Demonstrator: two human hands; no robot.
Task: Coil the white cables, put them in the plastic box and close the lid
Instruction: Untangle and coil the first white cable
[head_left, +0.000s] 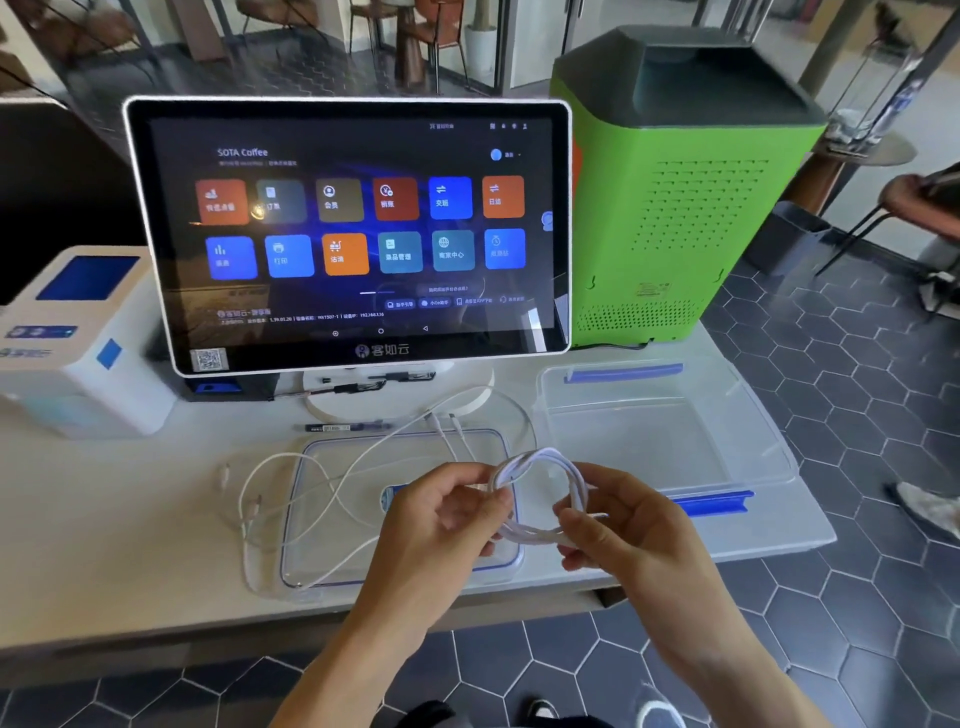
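A white cable coil (540, 462) hangs in the air above the table's front edge, held between both hands. My left hand (441, 519) pinches the coil's left side, and my right hand (618, 519) grips its lower right side. More loose white cable (291, 499) lies spread over the table and across the clear lid (322, 566), which rests flat in front of the screen. The clear plastic box (727, 457) with blue clips stands uncovered to the right, with nothing in it.
A touchscreen terminal (348, 234) stands behind the lid, a pen (343, 427) at its foot. A white printer (78, 338) sits at the left and a green machine (675, 208) at the back right. The table edge runs just below my hands.
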